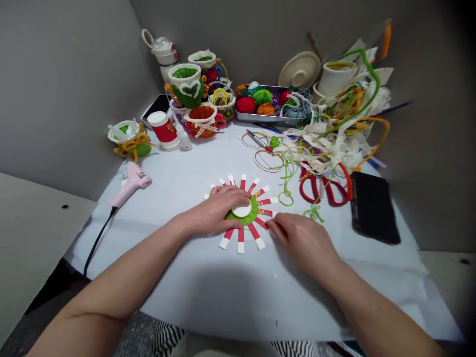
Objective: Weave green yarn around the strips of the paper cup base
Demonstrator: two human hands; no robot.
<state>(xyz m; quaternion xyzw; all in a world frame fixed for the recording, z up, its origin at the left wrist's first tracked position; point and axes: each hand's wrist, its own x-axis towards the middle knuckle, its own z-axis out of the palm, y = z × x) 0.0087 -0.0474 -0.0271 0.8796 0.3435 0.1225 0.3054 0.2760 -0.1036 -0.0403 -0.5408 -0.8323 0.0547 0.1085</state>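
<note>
- Paper-strip sunburst (256, 230), red and white, light and flimsy, lies mid-worktop (178, 168); best held at its centre.
- Left hand (213, 210): open, pressing down on the centre.
- Right hand (303, 243): curled at the sunburst's edge, grip unclear.
- Green woven round (251, 213) beneath a white disc (241, 210).

Tbl under pale sheet (174, 193) | mid: green round disc w/ red-white paper strips (247, 216) | L: pink glue gun (130, 184), red-white cup (162, 130) | back: metal tray (256, 117) w/ yarn balls | R: red-handle scissors (323, 188), black phone (375, 207), lace heap (334, 144)
</note>
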